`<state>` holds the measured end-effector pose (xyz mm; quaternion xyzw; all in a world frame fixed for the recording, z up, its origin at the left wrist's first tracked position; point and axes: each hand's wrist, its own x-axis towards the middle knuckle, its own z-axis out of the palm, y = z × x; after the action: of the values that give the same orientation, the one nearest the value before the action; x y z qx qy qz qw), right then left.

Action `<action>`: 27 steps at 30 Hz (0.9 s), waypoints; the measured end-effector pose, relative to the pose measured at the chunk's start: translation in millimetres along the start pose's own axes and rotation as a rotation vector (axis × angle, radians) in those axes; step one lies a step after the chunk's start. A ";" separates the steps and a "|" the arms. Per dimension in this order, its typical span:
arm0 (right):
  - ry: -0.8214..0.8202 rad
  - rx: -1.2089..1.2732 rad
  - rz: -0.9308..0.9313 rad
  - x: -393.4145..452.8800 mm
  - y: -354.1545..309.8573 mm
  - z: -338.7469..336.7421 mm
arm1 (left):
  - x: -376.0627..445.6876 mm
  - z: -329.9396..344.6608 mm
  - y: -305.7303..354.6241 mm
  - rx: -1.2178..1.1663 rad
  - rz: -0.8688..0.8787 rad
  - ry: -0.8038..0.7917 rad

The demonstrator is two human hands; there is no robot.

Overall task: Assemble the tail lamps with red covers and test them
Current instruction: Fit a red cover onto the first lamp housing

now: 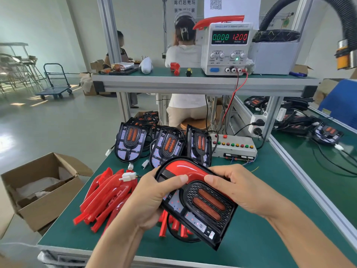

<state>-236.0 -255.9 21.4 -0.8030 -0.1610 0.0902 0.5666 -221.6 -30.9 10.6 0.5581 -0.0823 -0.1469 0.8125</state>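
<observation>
Both hands up over the green table [251, 238], holding one tail lamp [202, 207] between them, tilted, lens side facing the camera. Left hand [154, 196] grips the lamp's left edge, thumb lying across the top onto the red cover [185, 169]. Right hand [237, 184] grips from the right, thumb tip pressing on the red cover just beside the left thumb. The cover sits curved along the lamp's upper edge — whether it is fully seated I cannot tell.

A white connector [128, 176] hangs just left of the left hand, on a wire running behind it.

On the table, left of the hands: a loose pile of red covers [104, 194]. Behind the held lamp: three uncovered lamps [168, 146] propped side by side, more stacked behind them. Right of those: a grey test box [233, 147] with a row of coloured buttons.

Upper shelf: a DC power supply [227, 49] reading 0.000 A and 12.00 V, with red and black leads dropping down toward the test box, and one red cover lying on top of it.

Open cardboard box [40, 188] on the floor to the left. More lamps [326, 132] on the neighbouring table at right. A person [185, 55] sits with their back turned behind the shelf.
</observation>
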 end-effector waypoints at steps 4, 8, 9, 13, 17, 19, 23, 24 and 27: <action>-0.007 -0.019 0.023 0.6 2.3 -2.5 | 0.3 -2.6 3.5 -0.014 -0.044 -0.031; -0.008 -0.019 0.021 -1.2 3.4 -1.6 | 0.7 -0.6 2.0 0.008 -0.019 -0.006; -0.011 -0.023 0.022 -1.9 2.8 -1.4 | 0.9 0.0 2.0 0.013 -0.015 0.003; 0.012 -0.125 0.041 -3.4 -3.1 -1.6 | 1.9 -0.3 2.5 0.000 -0.049 -0.030; 0.090 -0.407 0.003 0.9 -8.1 1.0 | 2.5 3.6 2.9 -0.012 -0.062 -0.061; 0.145 -0.487 -0.029 3.1 -10.9 2.9 | 2.2 6.2 1.2 -0.007 -0.075 -0.086; 0.153 -0.498 -0.054 4.1 -17.0 1.7 | 0.5 5.9 2.9 0.003 -0.121 -0.116; 0.146 -0.495 -0.056 4.1 -17.9 0.8 | 0.2 5.5 3.3 0.001 -0.132 -0.126; 0.139 -0.486 -0.046 4.3 -19.2 1.2 | -0.2 5.1 4.0 0.014 -0.106 -0.138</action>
<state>-235.3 -247.4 39.2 -0.9161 -0.1568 -0.0192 0.3684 -222.7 -34.0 16.2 0.5560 -0.1095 -0.2271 0.7921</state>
